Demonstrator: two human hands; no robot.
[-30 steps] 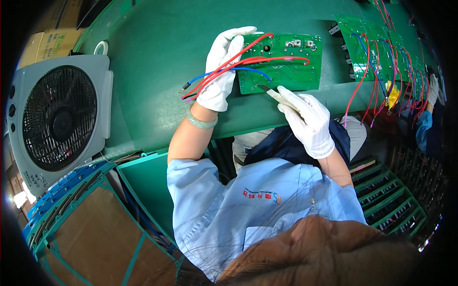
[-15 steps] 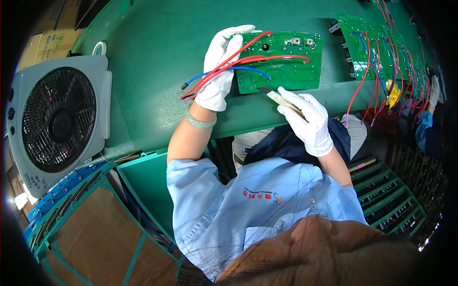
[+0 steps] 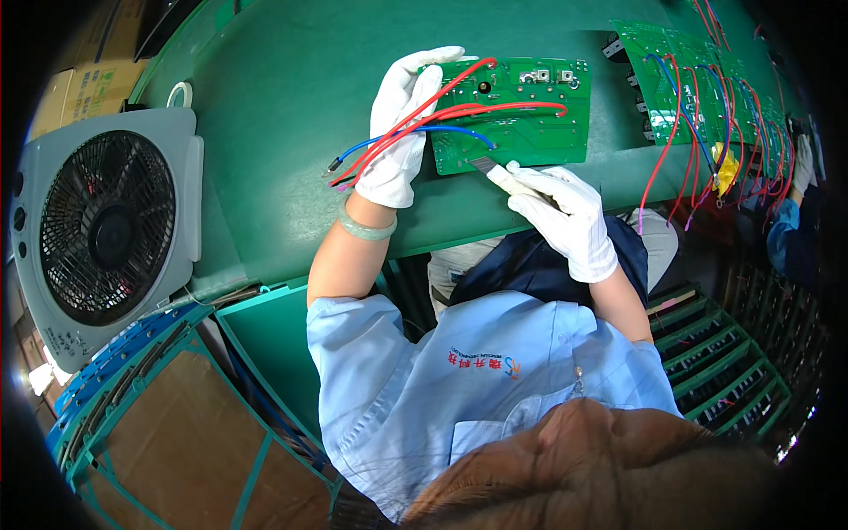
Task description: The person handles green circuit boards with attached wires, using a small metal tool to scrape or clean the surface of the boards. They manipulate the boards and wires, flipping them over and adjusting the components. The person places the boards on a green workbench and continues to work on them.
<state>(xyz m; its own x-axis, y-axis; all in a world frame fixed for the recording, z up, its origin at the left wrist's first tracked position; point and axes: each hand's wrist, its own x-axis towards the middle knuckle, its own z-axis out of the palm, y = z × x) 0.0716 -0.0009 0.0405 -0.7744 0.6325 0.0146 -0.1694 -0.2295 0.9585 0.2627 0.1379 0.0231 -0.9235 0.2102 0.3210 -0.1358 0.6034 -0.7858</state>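
My left hand [image 3: 399, 132], in a white glove, grips the left edge of a green circuit board [image 3: 530, 137] above the bench. Two red wires [image 3: 450, 113] and a blue wire [image 3: 455, 130] rise from the board and run left across that hand; their ends hang free past it. In my gloved right hand [image 3: 570, 216] is a flat tool [image 3: 503, 177] with a pale handle and a dark, blade-like tip. The tip lies at the board's lower left edge; whether it touches cannot be made out. The fingers hide part of the handle.
More green boards [image 3: 680, 88] with red and blue wires line the right side of the green bench [image 3: 291, 132]. A grey box fan [image 3: 115, 234] stands at left, before cardboard boxes [image 3: 93, 79]. A green slotted rack [image 3: 724, 362] is at lower right. Another person's gloved hand [image 3: 802, 163] shows far right.
The board and both hands have shifted slightly left. The flat tool's tip has moved a little left and up along the board's lower edge. Both grips stay the same.
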